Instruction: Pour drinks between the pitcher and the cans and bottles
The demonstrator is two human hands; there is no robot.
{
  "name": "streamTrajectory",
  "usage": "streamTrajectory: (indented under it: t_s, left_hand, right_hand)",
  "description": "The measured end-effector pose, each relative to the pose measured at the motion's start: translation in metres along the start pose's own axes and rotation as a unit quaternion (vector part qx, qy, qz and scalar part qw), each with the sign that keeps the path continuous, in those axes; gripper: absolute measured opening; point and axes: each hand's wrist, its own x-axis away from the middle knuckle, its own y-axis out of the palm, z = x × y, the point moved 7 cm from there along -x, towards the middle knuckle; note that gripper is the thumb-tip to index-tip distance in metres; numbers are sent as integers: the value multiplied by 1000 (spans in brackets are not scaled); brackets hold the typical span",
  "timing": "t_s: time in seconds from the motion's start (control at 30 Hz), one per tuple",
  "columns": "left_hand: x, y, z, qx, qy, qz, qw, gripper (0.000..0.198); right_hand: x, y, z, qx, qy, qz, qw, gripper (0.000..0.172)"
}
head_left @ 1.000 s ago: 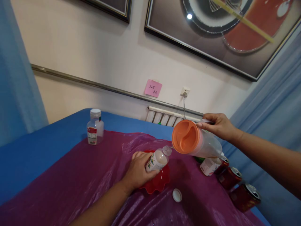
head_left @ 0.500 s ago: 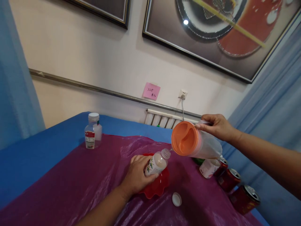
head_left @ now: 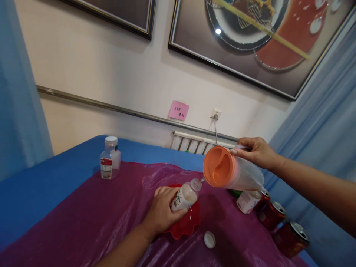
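Note:
My left hand [head_left: 164,207] is closed around a clear bottle [head_left: 185,196] with a leaf-patterned label, tilted to the right above a red scalloped dish [head_left: 185,226]. Its mouth is uncapped. My right hand [head_left: 257,152] grips the handle of a clear pitcher [head_left: 244,174] with an orange lid [head_left: 218,167]. The pitcher lies nearly on its side, its lid end toward the bottle. A thin stream of liquid shows between the lid's edge and the bottle mouth. A white cap [head_left: 209,240] lies on the purple plastic sheet [head_left: 116,215] near the dish.
A capped clear jar [head_left: 110,159] stands at the back left on the blue table cover [head_left: 83,155]. On the right are a white labelled container [head_left: 248,202] and several dark red cans [head_left: 292,239]. A railing [head_left: 133,113] and a radiator [head_left: 191,142] are behind.
The whole scene has shifted slightly down in view. Both hands keep their holds, and the stream by the bottle mouth shows a little more clearly.

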Motion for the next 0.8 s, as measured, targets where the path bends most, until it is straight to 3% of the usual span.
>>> streamTrajectory:
  t_s: [0.8]
  left_hand:
    - [0,0,2,8,8,-6,1000,53]
  right_hand:
    - [-3,-3,-7,28,-17,1,999,60]
